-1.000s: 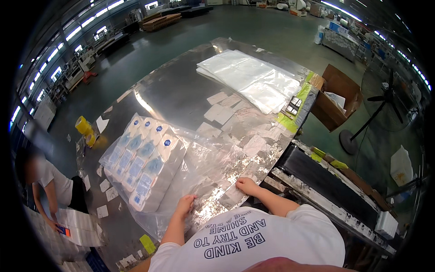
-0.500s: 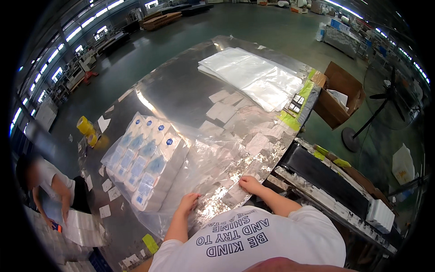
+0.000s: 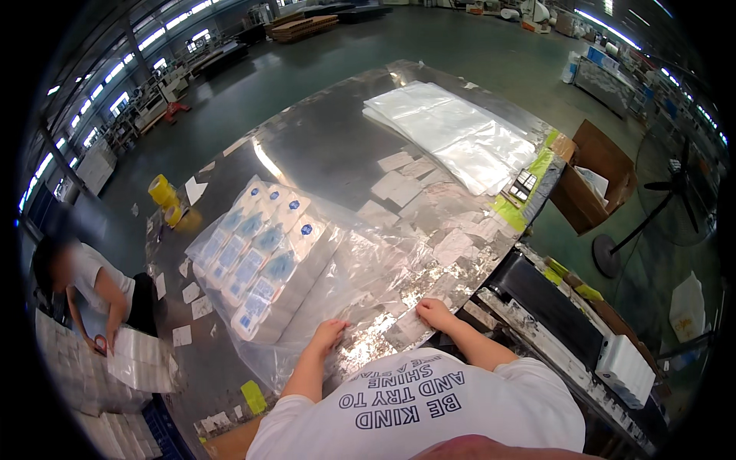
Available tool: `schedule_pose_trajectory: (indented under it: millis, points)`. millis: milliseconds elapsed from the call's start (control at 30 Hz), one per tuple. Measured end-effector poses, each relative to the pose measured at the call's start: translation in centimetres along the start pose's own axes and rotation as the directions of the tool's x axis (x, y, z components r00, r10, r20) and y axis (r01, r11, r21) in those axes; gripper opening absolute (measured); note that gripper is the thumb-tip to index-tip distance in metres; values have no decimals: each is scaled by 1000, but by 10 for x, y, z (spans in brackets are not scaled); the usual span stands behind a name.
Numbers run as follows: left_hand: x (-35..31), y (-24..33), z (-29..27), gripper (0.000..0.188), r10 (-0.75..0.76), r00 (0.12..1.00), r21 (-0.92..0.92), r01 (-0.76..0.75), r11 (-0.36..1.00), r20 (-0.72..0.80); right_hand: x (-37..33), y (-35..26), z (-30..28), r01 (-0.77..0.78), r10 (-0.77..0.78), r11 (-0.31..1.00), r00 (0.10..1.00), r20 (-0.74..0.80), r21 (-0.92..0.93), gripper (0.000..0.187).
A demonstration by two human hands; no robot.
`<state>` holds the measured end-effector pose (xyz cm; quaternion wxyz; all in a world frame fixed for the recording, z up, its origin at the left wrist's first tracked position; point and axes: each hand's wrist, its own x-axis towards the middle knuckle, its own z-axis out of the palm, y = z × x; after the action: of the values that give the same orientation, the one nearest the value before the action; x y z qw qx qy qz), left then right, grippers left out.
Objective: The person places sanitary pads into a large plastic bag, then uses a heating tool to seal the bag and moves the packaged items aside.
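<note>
A large clear plastic bag (image 3: 376,264) lies on the metal table, with several white tissue packs (image 3: 261,253) with blue print lined up in rows inside it. The loose, wrinkled end of the bag reaches toward me. My left hand (image 3: 330,336) is closed on the near edge of this film, close to the packs. Farther right, my right hand (image 3: 435,313) has its fingers curled together at the bag's other edge, near the table's front rim. Glare on the crumpled film partly hides where the fingertips meet it.
Flat clear bags (image 3: 452,134) are stacked at the far right of the table (image 3: 307,142). Yellow tape rolls (image 3: 163,198) stand at its left edge. A conveyor (image 3: 548,314), a cardboard box (image 3: 594,180) and a fan (image 3: 675,184) are rightward. A co-worker (image 3: 100,284) handles packs at left.
The whole scene has shifted rightward in the picture as my head turned slightly left. Both hands keep nearly the same place at the bag's edge. The co-worker's hands have moved slightly.
</note>
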<state>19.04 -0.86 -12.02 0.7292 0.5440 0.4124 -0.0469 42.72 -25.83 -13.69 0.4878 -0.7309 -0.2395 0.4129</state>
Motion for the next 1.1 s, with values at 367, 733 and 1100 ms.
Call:
schedule_pose_trajectory:
  millis: [367, 733, 1100]
  points:
    - [-2, 5, 2, 21, -23, 1000, 13, 23, 1000, -10, -3, -1, 4, 75, -75, 997, 996, -39, 8, 24]
    - [3, 0, -2, 22, -38, 999, -20, 38, 999, 1, -2, 5, 5, 79, -78, 996, 996, -31, 43, 23]
    - [-4, 8, 3, 21, -41, 999, 10, 41, 999, 3, -1, 5, 4, 67, -66, 997, 998, -21, 27, 21]
